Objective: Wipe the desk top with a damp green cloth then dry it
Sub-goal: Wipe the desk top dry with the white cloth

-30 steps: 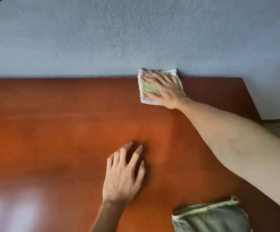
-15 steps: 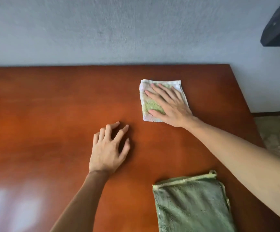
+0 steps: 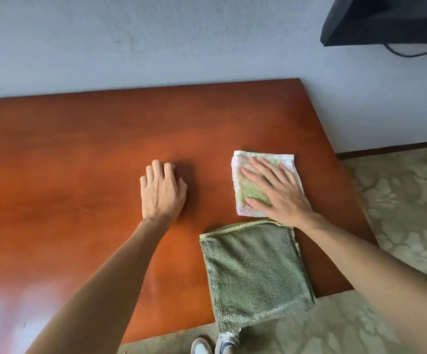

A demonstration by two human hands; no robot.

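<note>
Right hand: the right hand [image 3: 281,192] lies flat, fingers straight and spread, pressing the small folded white-edged pale green terry cloth [image 3: 252,191] onto the glossy red-brown wooden desk top [image 3: 84,159], toward its right side.
Left hand: the left hand [image 3: 162,191] rests on the bare wood beside it with fingers bent at the knuckles, holding nothing.
Second cloth: a larger folded olive-green fleecy cloth [image 3: 255,272] lies at the near right edge, its near corner overhanging.
Which cloth is damp: cannot tell.
Handling: both cloths look soft, light and limp; the small one probably slides best under a flat palm and lifts best by a pinched edge.
Obstruction: the olive-green cloth sits just beside the right wrist, blocking a near stroke.
Surroundings: pale wall [image 3: 156,42], patterned floor [image 3: 398,200], dark wall-mounted object [image 3: 386,19], shoes [image 3: 215,344].
</note>
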